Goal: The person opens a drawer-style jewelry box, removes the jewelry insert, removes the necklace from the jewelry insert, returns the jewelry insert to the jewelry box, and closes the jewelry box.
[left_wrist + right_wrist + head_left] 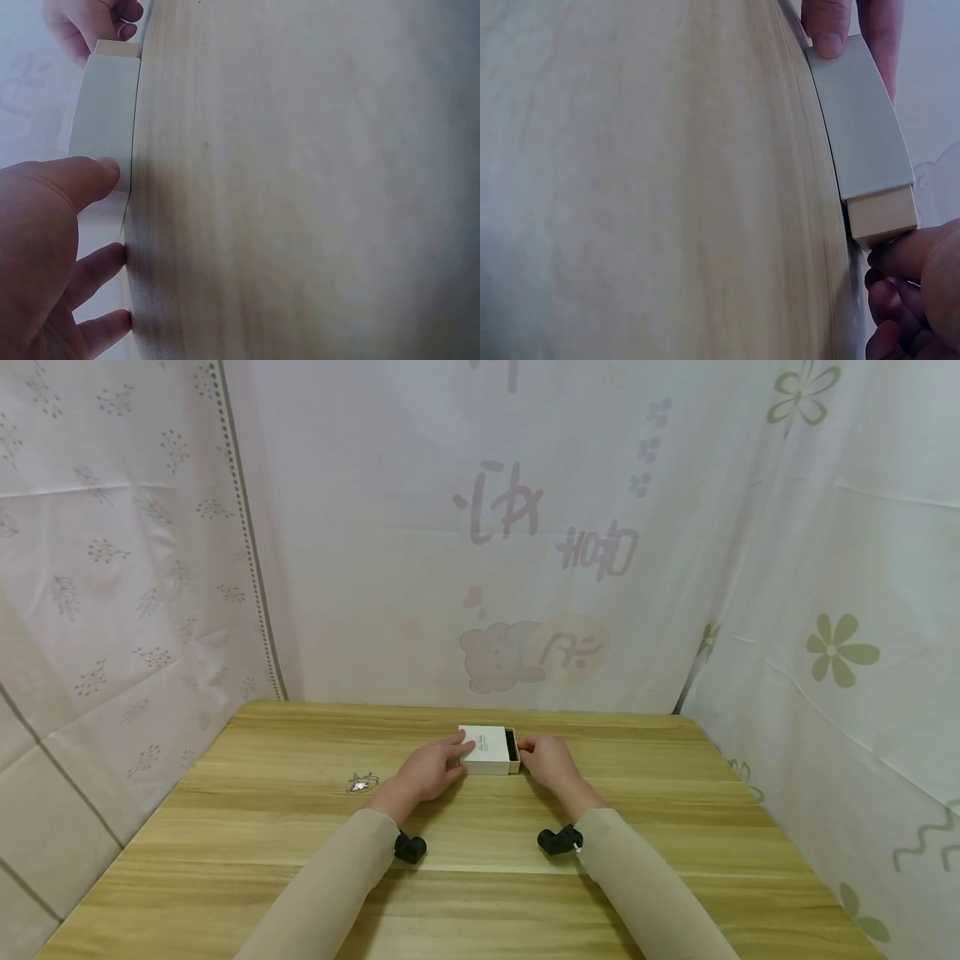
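Observation:
A small white sliding drawer box (486, 745) with fine print on its lid lies near the table's far edge. Its inner tray (514, 767) sticks out a little at the right, showing a dark interior; in the right wrist view the tray's side (883, 213) looks tan. My left hand (431, 770) holds the sleeve at its left end, thumb on the near side and fingers reaching over the top. At the opposite end, my right hand (551, 762) grips the tray's outer edge between thumb and curled fingers, the fingertips partly hidden.
A small tangle of silvery, chain-like jewellery (363, 782) lies on the wooden table (480, 910), left of my left hand. Patterned white curtains (375, 568) hang behind the table and on both sides. Black wrist cameras (409, 847) sit at both cuffs.

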Motion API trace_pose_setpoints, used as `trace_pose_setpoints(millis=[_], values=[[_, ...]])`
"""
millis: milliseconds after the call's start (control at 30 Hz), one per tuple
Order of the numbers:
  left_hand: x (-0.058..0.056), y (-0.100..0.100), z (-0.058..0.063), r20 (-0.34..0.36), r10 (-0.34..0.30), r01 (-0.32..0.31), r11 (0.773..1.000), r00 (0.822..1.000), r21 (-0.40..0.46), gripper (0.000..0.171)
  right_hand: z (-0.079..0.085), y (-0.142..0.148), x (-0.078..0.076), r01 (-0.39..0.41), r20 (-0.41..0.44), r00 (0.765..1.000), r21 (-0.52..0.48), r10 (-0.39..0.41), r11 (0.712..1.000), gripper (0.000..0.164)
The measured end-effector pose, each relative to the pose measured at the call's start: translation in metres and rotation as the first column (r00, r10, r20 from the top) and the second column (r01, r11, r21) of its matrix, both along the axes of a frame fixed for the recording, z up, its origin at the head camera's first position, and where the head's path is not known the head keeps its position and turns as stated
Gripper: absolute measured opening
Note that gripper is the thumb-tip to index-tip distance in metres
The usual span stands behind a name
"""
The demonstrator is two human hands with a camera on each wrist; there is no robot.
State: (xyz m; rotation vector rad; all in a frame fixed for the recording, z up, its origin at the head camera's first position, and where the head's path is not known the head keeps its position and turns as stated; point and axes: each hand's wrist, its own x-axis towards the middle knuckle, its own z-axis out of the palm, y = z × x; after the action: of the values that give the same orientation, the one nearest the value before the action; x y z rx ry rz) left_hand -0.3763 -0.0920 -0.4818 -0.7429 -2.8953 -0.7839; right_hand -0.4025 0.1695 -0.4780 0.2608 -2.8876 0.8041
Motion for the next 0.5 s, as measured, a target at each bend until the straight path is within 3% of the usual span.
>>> trace_pose_setpoints(millis=[500], values=[[0.0017, -0.0011, 0.004, -0.015, 0.0, 0.0, 0.999, 1.0, -0.038, 0.055, 0.0012, -0.0095, 0.0006, -0.02, -0.003, 1.0, 0.01, 0.02, 1.0, 0.019]])
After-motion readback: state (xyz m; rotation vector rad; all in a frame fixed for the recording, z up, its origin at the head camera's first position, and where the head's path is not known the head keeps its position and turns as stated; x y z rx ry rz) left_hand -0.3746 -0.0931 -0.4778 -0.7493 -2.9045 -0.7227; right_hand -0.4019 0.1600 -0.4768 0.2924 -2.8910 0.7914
